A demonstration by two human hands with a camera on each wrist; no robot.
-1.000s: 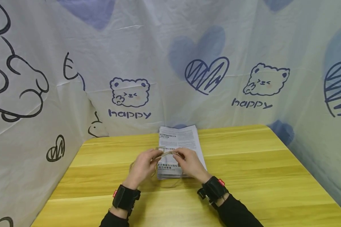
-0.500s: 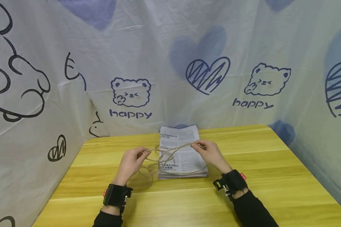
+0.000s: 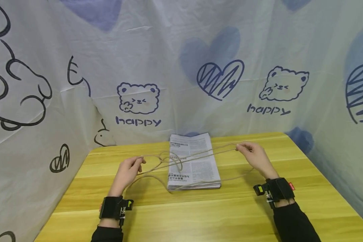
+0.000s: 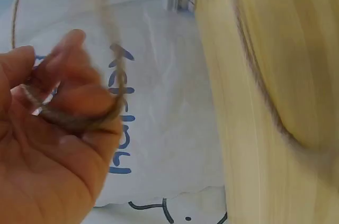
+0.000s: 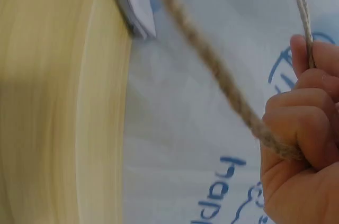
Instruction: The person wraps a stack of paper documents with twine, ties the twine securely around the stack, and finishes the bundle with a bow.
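Note:
A stack of newspapers (image 3: 199, 172) lies near the far edge of the wooden table. Thin brown twine (image 5: 218, 75) stretches over it in several strands, with loose loops at the stack's left side. My left hand (image 3: 129, 172) is raised left of the stack, and in the left wrist view the twine loops across its curled fingers (image 4: 87, 99). Right of the stack, my right hand (image 3: 255, 158) pinches the twine between thumb and forefinger. Its other fingers (image 5: 296, 123) curl round a second strand, which hangs back toward the stack's front edge.
The yellow wood-grain table (image 3: 193, 215) extends to both sides and toward me. A pale cloth (image 3: 181, 50) printed with hearts and bears hangs close behind it and along both sides. Each wrist wears a black strap with a camera (image 3: 279, 189).
Both hands have moved apart, the left one leftward and the right one rightward and away from me. The twine, bunched between them before, is now drawn out across the newspapers.

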